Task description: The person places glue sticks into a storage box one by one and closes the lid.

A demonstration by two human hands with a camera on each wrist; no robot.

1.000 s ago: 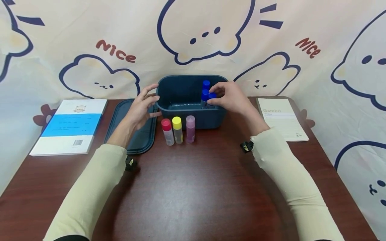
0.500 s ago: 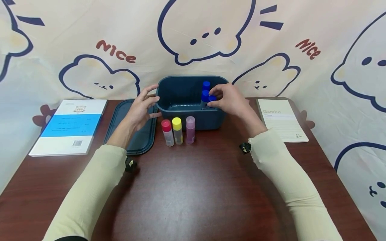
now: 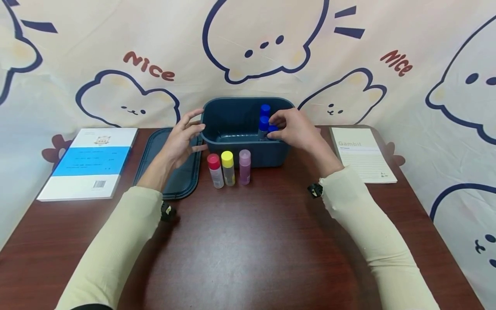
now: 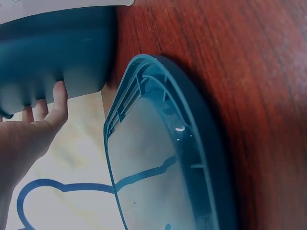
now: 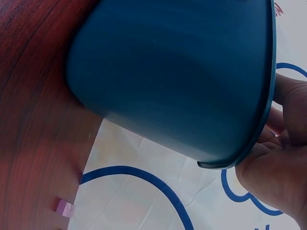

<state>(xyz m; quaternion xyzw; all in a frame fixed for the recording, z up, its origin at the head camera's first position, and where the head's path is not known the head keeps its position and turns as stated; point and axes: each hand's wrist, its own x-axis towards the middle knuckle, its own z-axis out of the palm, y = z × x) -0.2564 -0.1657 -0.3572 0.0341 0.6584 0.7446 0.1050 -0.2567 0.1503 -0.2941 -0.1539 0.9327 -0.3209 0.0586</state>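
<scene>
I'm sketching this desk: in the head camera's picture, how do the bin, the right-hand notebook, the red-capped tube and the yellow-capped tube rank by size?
1. bin
2. notebook, partly hidden by the sleeve
3. red-capped tube and yellow-capped tube: too alike to rank

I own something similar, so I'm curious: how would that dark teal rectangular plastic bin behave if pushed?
The bin looks stiff: its walls show no sag. Its thin rim suggests it's light. Pushed lengthwise, its long body would probably slide across the glossy brown table rather than tip.
</scene>
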